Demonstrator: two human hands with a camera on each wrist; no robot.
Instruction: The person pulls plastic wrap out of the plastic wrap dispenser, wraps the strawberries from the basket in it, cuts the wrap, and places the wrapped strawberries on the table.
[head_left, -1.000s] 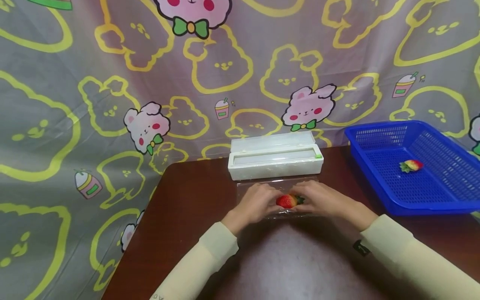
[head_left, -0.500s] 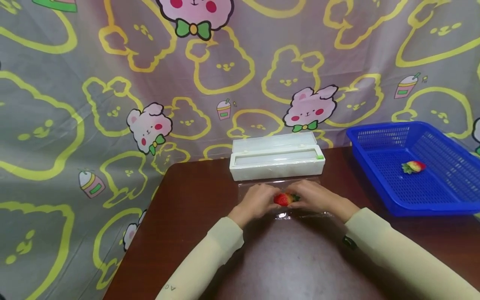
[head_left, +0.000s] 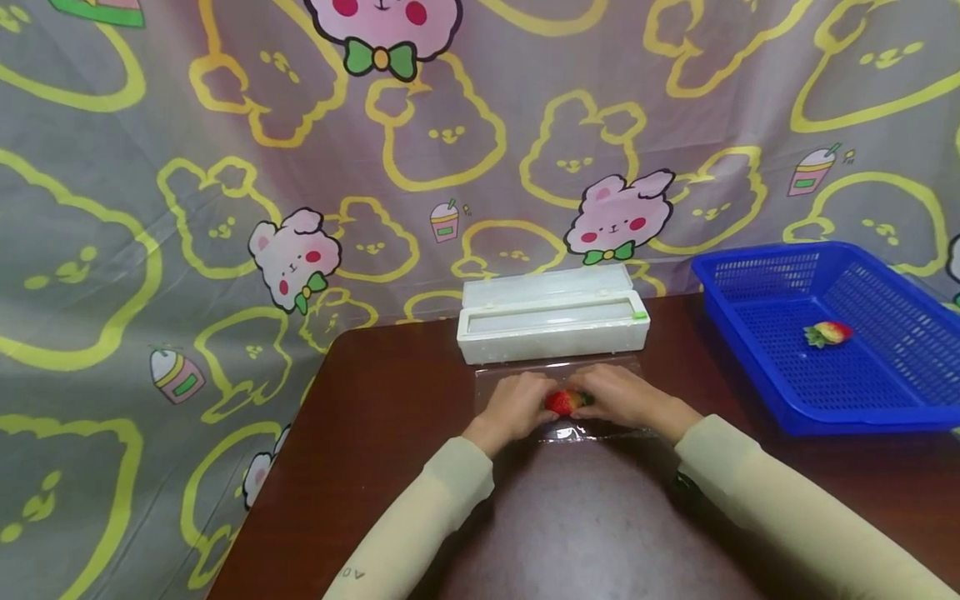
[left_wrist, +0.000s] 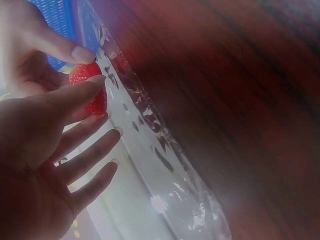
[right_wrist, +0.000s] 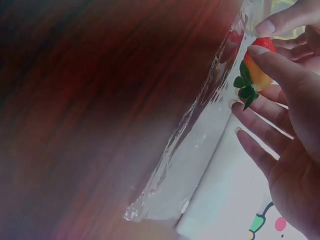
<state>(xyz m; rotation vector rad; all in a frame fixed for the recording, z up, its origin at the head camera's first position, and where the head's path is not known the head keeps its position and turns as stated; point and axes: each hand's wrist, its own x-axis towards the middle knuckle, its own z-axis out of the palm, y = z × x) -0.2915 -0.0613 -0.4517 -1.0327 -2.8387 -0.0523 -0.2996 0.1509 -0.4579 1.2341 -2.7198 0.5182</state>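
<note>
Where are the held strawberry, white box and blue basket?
Held strawberry [right_wrist: 258, 75], right wrist view: pale flank below the thumb.
White box [head_left: 553, 342], head view: front wall.
Blue basket [head_left: 832, 375], head view: bare part of its floor.

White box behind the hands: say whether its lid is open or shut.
Open: in the head view, the lid stands raised at the back of the white box, off its top.

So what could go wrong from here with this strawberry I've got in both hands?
Two things, perhaps. Your left hand and right hand both pinch the strawberry between thumb and fingers, so too much pressure might bruise it. And the near edge of the cling film looks crinkled, so it could stick to itself.
</note>
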